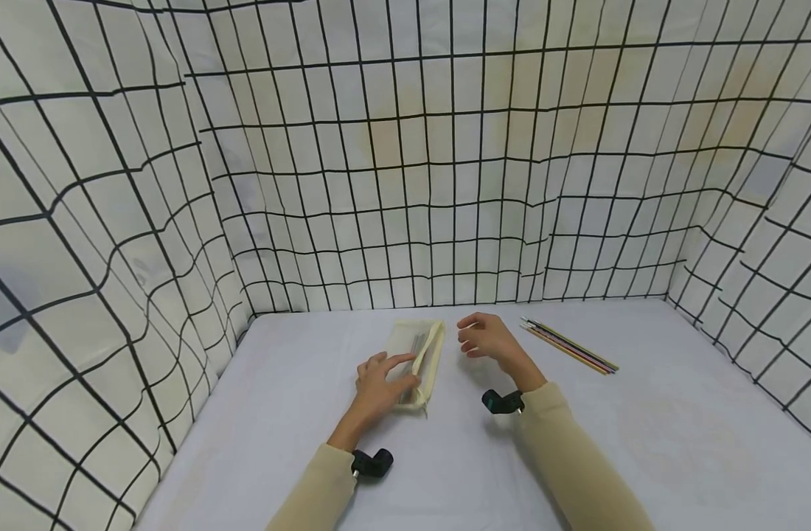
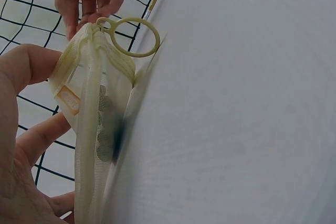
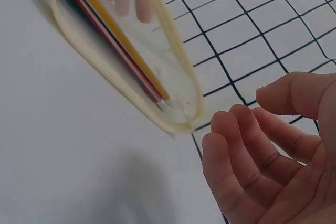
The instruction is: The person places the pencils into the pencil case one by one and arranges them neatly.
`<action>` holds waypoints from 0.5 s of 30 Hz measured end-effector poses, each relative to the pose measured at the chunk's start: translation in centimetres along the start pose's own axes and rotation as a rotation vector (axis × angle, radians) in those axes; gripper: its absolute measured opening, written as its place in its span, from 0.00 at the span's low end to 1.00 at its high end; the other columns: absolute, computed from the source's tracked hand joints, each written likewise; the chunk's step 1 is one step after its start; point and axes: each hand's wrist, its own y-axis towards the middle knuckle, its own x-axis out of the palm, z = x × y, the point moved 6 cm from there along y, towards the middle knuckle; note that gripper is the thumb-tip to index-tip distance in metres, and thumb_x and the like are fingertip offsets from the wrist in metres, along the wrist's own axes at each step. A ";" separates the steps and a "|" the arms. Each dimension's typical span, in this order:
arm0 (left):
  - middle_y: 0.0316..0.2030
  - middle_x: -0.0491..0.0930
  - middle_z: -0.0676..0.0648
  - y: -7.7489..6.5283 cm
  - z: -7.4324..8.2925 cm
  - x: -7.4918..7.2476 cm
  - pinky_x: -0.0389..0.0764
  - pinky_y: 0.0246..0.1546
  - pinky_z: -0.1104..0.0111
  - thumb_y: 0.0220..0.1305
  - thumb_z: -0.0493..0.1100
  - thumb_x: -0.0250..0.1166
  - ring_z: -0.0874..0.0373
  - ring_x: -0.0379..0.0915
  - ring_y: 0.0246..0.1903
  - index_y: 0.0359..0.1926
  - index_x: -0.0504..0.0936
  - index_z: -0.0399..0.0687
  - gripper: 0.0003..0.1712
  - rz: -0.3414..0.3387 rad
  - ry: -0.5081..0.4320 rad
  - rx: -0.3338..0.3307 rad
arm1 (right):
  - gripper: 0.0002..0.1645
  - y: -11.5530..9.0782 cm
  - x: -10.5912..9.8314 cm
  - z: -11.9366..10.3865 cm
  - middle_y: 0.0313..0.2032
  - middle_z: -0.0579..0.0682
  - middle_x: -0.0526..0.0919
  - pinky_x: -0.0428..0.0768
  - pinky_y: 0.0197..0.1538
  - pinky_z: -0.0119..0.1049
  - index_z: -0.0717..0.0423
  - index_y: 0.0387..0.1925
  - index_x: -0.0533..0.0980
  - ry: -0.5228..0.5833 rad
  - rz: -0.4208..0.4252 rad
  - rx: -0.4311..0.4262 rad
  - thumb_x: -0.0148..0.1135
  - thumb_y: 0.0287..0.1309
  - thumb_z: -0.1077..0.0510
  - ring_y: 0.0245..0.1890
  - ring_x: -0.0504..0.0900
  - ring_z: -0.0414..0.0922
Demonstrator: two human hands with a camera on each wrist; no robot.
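A cream mesh zip pouch (image 1: 432, 365) lies on the white table with its mouth parted. My left hand (image 1: 377, 387) holds its left side, thumb near the end with the ring-shaped zip pull (image 2: 137, 36) and fingers spread along the mesh. In the right wrist view, some of these fingertips (image 3: 143, 6) show through the mesh. Inside the pouch lie several pencils (image 3: 118, 30), one yellow and others dark and red. My right hand (image 1: 488, 341) hovers just right of the pouch, fingers loosely bent and holding nothing.
A bundle of several coloured pencils (image 1: 570, 345) lies on the table (image 1: 644, 442) to the right of my right hand. White walls with a black grid net (image 1: 405, 184) enclose the back and both sides.
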 end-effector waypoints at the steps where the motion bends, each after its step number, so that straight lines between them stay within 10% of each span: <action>1: 0.75 0.59 0.33 0.0 0.0 0.0 0.54 0.66 0.32 0.59 0.57 0.69 0.34 0.47 0.73 0.62 0.83 0.64 0.28 0.000 -0.001 0.005 | 0.19 -0.1 -0.6 -0.1 0.47 0.60 0.86 0.87 0.43 0.39 0.61 0.58 0.76 -0.006 0.005 -0.013 0.60 0.68 0.58 0.38 0.86 0.47; 15: 0.75 0.59 0.33 0.0 0.0 0.0 0.53 0.66 0.31 0.60 0.57 0.69 0.33 0.47 0.73 0.62 0.83 0.64 0.27 -0.002 -0.004 -0.002 | 0.18 -2.6 -6.8 1.7 0.42 0.61 0.82 0.86 0.39 0.40 0.61 0.56 0.76 -0.222 -0.048 -0.295 0.62 0.67 0.61 0.36 0.85 0.54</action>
